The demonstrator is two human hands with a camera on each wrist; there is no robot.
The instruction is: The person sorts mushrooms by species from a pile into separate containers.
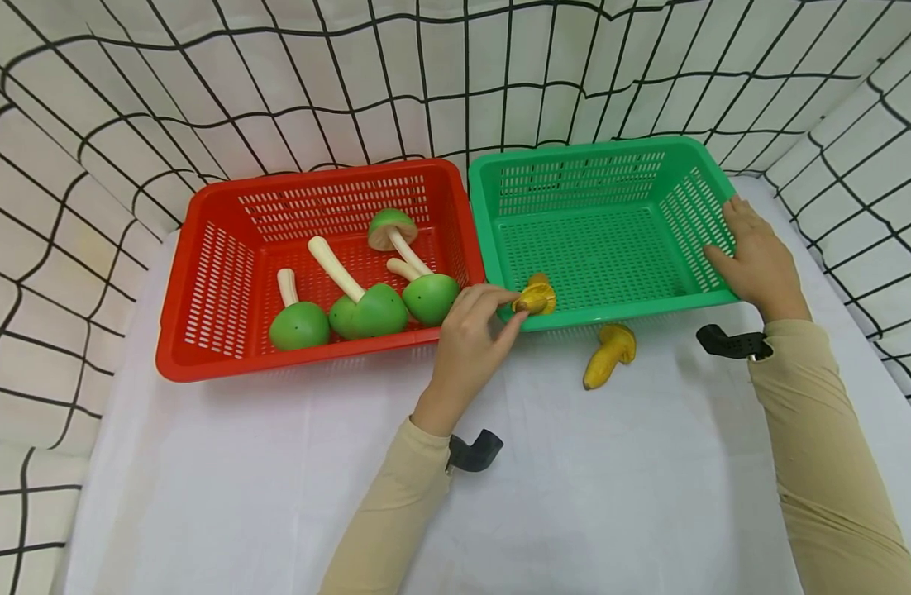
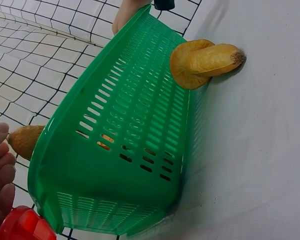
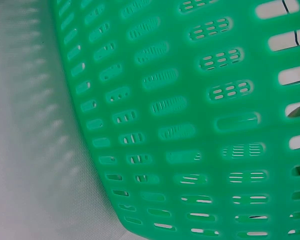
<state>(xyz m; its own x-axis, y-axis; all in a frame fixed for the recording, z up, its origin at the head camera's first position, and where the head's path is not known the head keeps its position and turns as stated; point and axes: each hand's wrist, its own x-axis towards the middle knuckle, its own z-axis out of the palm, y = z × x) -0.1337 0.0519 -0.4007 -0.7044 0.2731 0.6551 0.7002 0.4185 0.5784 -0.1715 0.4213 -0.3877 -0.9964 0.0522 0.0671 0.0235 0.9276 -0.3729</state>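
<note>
My left hand (image 1: 466, 330) pinches the stem tip of a yellow mushroom (image 1: 542, 296) between thumb and forefinger. That mushroom is at the near left corner of the green basket (image 1: 589, 319); in the left wrist view its stem end (image 2: 26, 141) sticks up past the rim. My right hand (image 1: 760, 258) grips the basket's right rim, thumb on the inner side. A second yellow mushroom (image 1: 610, 355) lies on the white cloth just in front of the green basket. The right wrist view is mostly filled by the green basket's slotted wall (image 3: 185, 120).
A red basket (image 1: 202, 364) stands against the green one on the left. Several green-capped mushrooms with pale stems, one a green mushroom (image 1: 299, 326), lie in it. A black wire grid (image 1: 466, 91) over white cloth encloses the back and sides.
</note>
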